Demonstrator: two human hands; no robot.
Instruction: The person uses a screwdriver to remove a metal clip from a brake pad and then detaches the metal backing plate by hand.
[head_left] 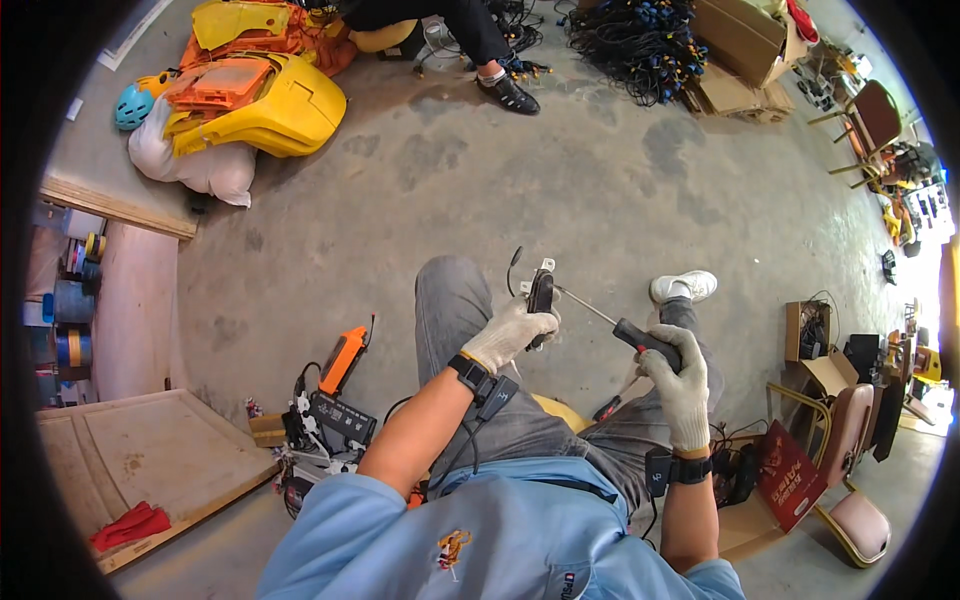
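Observation:
My left hand [510, 336], in a white knit glove, is closed around a dark, elongated part [541, 296] above my lap. A light metal bracket [547, 265] with a hole shows at its far end, and a short black cable [515, 258] sticks up beside it. In my gloved right hand [682, 385] is a screwdriver [634, 336] with a black and red handle. Its thin shaft slants left, and the tip reaches the dark part; whether it sits in a screw is too small to tell. Between my thighs lies a tool with a red and black handle [607, 408].
To my left are an orange device [343, 360], a black box [342, 420] and a low wooden board [160, 450] with a red cloth [132, 526]. Yellow plastic shells [290, 105], another person's shoe [510, 95] and piled cables [640, 45] lie ahead. Chairs [850, 440] stand right.

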